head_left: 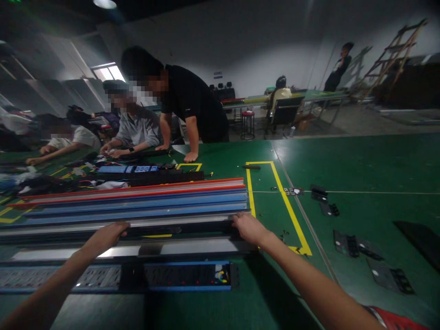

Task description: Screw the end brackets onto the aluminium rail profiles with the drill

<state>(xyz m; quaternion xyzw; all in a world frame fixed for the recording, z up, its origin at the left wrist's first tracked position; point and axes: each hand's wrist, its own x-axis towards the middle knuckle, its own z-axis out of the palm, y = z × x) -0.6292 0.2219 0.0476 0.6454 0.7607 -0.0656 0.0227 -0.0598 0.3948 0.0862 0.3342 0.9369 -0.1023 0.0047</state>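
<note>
Both my arms reach forward over a green table point(343, 165). My left hand point(109, 233) is closed on the middle of a long silver-grey metal rail point(178, 222), fingers curled over its far edge. My right hand point(248, 227) grips the right end of the same rail. Behind it lie more long rails, blue point(154, 205) and red point(144, 188), side by side. Nearer to me lies a long blue power strip point(137, 276) with its top open, sockets and coloured wires showing at its right end.
Yellow tape lines point(288, 208) mark the table. Small black brackets point(347, 243) and plates lie scattered on the right. Across the table a person in black point(192, 105) leans on it; several seated people work at the left among cables and parts. Chairs and ladders stand far back.
</note>
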